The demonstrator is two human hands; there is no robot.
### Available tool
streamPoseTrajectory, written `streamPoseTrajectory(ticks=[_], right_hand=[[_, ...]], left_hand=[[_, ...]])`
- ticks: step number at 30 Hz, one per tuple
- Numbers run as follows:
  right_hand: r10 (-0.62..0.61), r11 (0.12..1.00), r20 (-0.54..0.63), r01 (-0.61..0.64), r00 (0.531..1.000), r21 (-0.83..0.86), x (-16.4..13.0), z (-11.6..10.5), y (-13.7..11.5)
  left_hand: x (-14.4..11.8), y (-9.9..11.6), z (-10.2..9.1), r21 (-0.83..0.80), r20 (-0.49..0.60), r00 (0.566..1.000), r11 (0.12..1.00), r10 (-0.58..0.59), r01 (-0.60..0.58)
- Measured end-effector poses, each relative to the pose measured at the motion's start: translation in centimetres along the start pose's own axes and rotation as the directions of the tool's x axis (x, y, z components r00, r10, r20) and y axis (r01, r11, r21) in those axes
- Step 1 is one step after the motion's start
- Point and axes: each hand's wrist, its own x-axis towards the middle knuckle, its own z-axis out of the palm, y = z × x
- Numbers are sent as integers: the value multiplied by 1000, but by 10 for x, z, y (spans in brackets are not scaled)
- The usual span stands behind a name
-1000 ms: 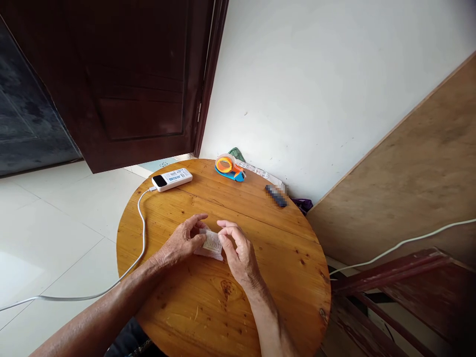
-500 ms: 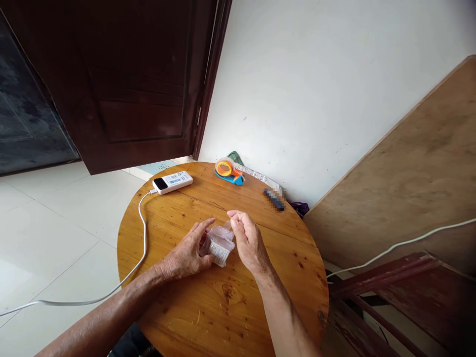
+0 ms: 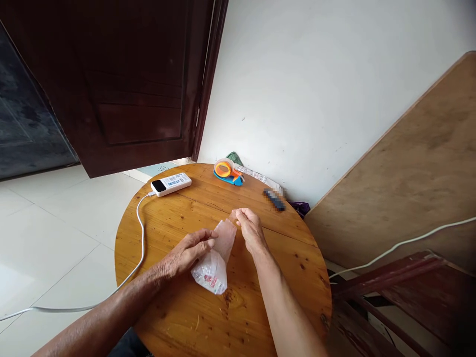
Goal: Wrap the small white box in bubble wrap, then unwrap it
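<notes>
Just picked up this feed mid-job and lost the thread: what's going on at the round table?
A person sits at a round wooden table working a small clear plastic bag with both bare hands. The left hand pinches one side of the bag's upper edge, the right hand the other, and the lower end, with something white inside, rests on the tabletop. Farther back lie a white power bank on a white cable and an orange and blue tape dispenser.
</notes>
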Motion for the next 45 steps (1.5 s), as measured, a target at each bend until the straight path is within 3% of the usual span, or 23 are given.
streamPoseTrajectory(ticks=[4, 8, 11, 13, 18, 23, 26, 29, 31, 34, 36, 38, 41, 45], right_hand=[[-30, 999, -74, 28, 997, -27, -17, -13, -10], [-17, 979, 145, 47, 989, -200, -49, -22, -37], [-61, 907, 142, 115, 988, -405, -65, -13, -45], [-82, 884, 122, 129, 989, -449, -68, -5, -39], [-91, 955, 169, 134, 981, -263, -63, -2, -15], [86, 996, 87, -85, 992, -17, -61, -15, -7], [93, 993, 12, -93, 996, 67, -57, -20, -5], [181, 968, -3, -178, 983, 175, -53, -21, 0], [241, 945, 25, -241, 970, 220, -51, -21, 2], [238, 945, 32, -239, 971, 221, -51, -18, 5], [191, 962, 4, -188, 982, 196, -51, -16, 7], [139, 975, -20, -133, 990, 179, -51, -15, 9], [99, 976, -25, -92, 995, 197, -51, -13, 12], [90, 983, -21, -86, 996, 162, -50, -13, 16]], left_hand=[[4, 0, 0, -152, -15, 999, 988, -28, 26], [4, -1, 1, -186, -25, 999, 982, -46, 40], [4, -2, 1, -183, 2, 1000, 983, -26, 26], [4, -2, 1, -194, 27, 1000, 981, -12, 17], [6, -6, 1, -244, -15, 1000, 970, 12, -15], [8, -10, 1, -322, -28, 1000, 947, 9, -17], [10, -11, -1, -396, -155, 988, 917, -18, -46], [13, -11, -4, -454, -253, 965, 889, -64, -60], [13, -10, -5, -391, -260, 965, 918, -46, -61], [10, -5, -5, 11, -367, 923, 992, 120, -124], [6, -1, -6, 340, -416, 864, 930, 283, -141], [3, 1, -6, 534, -371, 856, 837, 360, -121], [2, -2, -6, 620, -262, 912, 779, 316, -92], [6, -8, -5, 564, -253, 949, 825, 187, -12]])
